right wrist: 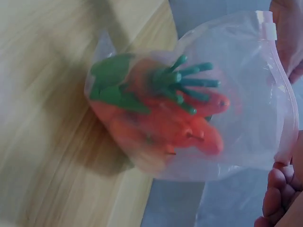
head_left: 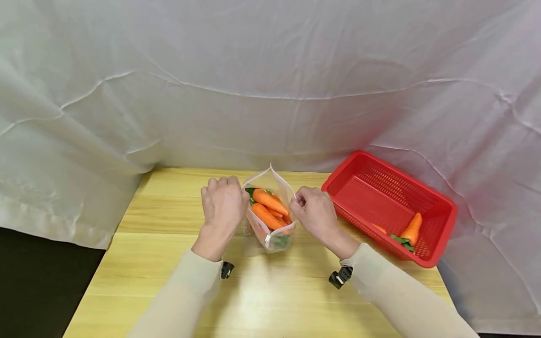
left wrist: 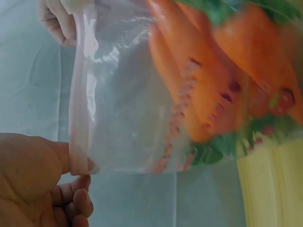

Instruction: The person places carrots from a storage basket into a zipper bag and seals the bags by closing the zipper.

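Note:
A clear zip bag [head_left: 266,179] stands mouth up on the table, its pinkish rim spread wide. Several orange carrots [head_left: 270,203] with green tops fill its lower part. My left hand [head_left: 225,206] pinches the left side of the rim. The opposite side is pinched between thumb and fingers of my right hand [head_left: 316,212]. Up close in the left wrist view, the bag [left wrist: 123,118] carries red printing over the carrots [left wrist: 189,85]. A white slider [right wrist: 269,31] sits on the rim in the right wrist view, with green stems [right wrist: 184,82] pressed behind the plastic.
To the right, a red plastic basket [head_left: 390,171] stands at a slant, with a carrot [head_left: 412,229] and part of another orange piece [head_left: 379,228] inside. Pale cloth [head_left: 270,126] hangs behind the wooden table [head_left: 270,295].

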The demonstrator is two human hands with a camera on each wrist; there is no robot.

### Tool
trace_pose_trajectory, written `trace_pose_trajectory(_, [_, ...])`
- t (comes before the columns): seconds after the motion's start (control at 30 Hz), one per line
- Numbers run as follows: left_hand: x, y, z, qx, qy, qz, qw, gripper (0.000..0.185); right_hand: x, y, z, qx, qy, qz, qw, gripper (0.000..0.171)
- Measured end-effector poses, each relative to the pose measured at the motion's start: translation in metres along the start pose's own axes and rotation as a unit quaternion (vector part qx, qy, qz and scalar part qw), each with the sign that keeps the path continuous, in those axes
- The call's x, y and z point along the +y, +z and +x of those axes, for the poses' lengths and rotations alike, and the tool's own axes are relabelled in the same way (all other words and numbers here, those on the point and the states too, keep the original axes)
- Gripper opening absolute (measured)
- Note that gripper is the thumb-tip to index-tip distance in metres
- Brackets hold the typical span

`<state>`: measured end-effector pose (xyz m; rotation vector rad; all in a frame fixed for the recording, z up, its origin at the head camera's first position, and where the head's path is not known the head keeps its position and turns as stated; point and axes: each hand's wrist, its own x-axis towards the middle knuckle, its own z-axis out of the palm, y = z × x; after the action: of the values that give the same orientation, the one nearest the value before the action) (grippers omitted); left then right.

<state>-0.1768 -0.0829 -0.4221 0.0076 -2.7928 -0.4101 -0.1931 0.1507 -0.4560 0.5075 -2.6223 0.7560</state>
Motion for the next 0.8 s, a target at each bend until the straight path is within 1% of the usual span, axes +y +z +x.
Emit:
trace_pose_trajectory(0.07, [-0.004, -0.001, -0.001, 0.008, 0.001, -0.001, 1.0, 0.02, 0.004, 0.0, 0.0, 0.003, 0.009, -0.015, 1.0, 0.011])
trace_pose_trajectory(0.13, [-0.007, -0.002, -0.002, 0.012, 0.003, -0.014, 0.9998, 0.02, 0.006, 0.002, -0.001, -0.004, 0.015, -0.02, 1.0, 0.012])
trace_pose_trajectory(0.2, [-0.007, -0.004, -0.003, 0.017, 0.006, -0.026, 0.9995, 0.021, 0.008, 0.003, -0.002, -0.012, 0.015, -0.016, 1.0, 0.012])
trace_pose_trajectory(0.27, [-0.006, -0.006, -0.005, 0.017, 0.011, -0.028, 0.9994, 0.024, 0.008, 0.006, -0.004, -0.01, 0.008, -0.011, 1.0, 0.012])
trace_pose_trajectory(0.33, [-0.003, -0.009, -0.009, -0.004, 0.012, -0.021, 0.9997, 0.028, 0.006, 0.009, -0.006, -0.001, -0.003, -0.005, 1.0, 0.013])
trace_pose_trajectory(0.43, [0.003, -0.015, -0.014, -0.059, 0.002, -0.003, 0.9982, 0.031, 0.004, 0.012, -0.008, 0.013, -0.023, -0.007, 1.0, 0.015])
trace_pose_trajectory(0.5, [0.006, -0.017, -0.016, -0.084, -0.007, 0.001, 0.9964, 0.029, 0.003, 0.013, -0.008, 0.016, -0.028, -0.008, 0.999, 0.016])
trace_pose_trajectory(0.57, [0.006, -0.018, -0.015, -0.088, -0.015, -0.008, 0.996, 0.025, 0.003, 0.013, -0.009, 0.013, -0.023, -0.013, 1.0, 0.016])
trace_pose_trajectory(0.7, [0.003, -0.015, -0.013, -0.071, -0.028, -0.033, 0.9965, 0.022, 0.007, 0.012, -0.011, -0.007, 0.013, -0.019, 1.0, 0.015])
trace_pose_trajectory(0.8, [0.004, -0.013, -0.012, -0.074, -0.027, -0.034, 0.9963, 0.023, 0.011, 0.011, -0.012, -0.021, 0.035, -0.023, 0.999, 0.015])
